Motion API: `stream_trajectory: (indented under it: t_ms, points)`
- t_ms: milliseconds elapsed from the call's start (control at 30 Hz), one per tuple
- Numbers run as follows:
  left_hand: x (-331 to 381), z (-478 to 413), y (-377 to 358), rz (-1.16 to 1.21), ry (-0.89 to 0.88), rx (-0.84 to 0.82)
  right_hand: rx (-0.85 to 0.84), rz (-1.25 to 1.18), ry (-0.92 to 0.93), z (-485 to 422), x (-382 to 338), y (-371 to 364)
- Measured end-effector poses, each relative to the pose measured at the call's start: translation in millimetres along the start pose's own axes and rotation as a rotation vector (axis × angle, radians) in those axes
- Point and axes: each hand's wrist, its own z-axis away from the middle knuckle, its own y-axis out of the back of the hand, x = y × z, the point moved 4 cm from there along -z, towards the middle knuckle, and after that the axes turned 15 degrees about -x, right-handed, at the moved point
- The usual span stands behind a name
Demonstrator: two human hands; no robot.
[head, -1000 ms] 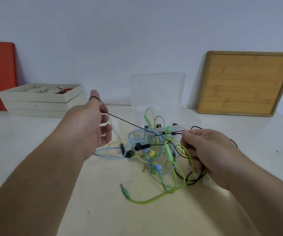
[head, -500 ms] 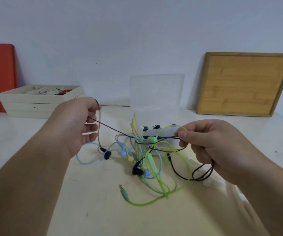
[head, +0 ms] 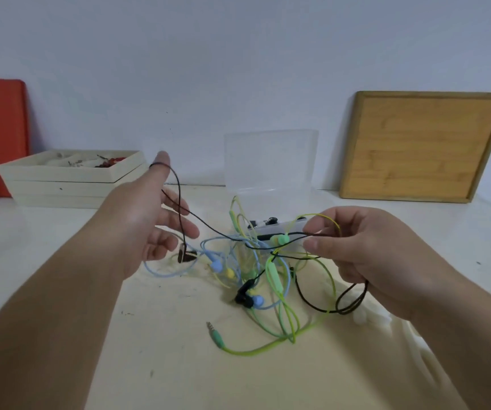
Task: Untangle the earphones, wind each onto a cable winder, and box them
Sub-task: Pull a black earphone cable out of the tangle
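My left hand (head: 149,220) is hovering open, black cord (head: 208,228) looped over one fingertip; my right hand (head: 365,253) is pinching it, tangle (head: 256,279) lying between them

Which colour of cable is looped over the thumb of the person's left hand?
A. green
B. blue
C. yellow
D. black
D: the black cable passes over the raised thumb of the left hand and hangs down past its straightened fingers; the blue, green and yellow cables lie in the tangle on the table.
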Motion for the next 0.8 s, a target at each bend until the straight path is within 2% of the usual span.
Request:
stream_trajectory:
  t_ms: [333, 533, 567, 667, 700, 733, 800]
  points:
    - [7, 5, 7, -0.121, -0.107, 0.052, 0.168, 0.129, 0.018, 2, -1, 8]
    - [7, 3, 4, 0.112, -0.127, -0.122, 0.118, -0.07, -0.01, 5, -8, 6]
    - [6, 2, 5, 0.023, -0.136, -0.138, 0.115, -0.103, -0.017, 5, -8, 6]
    - [0, 3, 2, -0.602, -0.158, -0.152, 0.083, -0.21, -0.027, 5, -10, 6]
    - [-2, 3, 0, -0.74, -0.148, -0.134, 0.066, -0.249, -0.018, 5, -10, 6]
    - [-2, 3, -3, -0.779, -0.161, -0.119, 0.049, -0.278, -0.003, 4, -11, 5]
    - [1, 2, -5, -0.664, -0.244, -0.18, 0.03, -0.273, 0.034, 4, -13, 4]
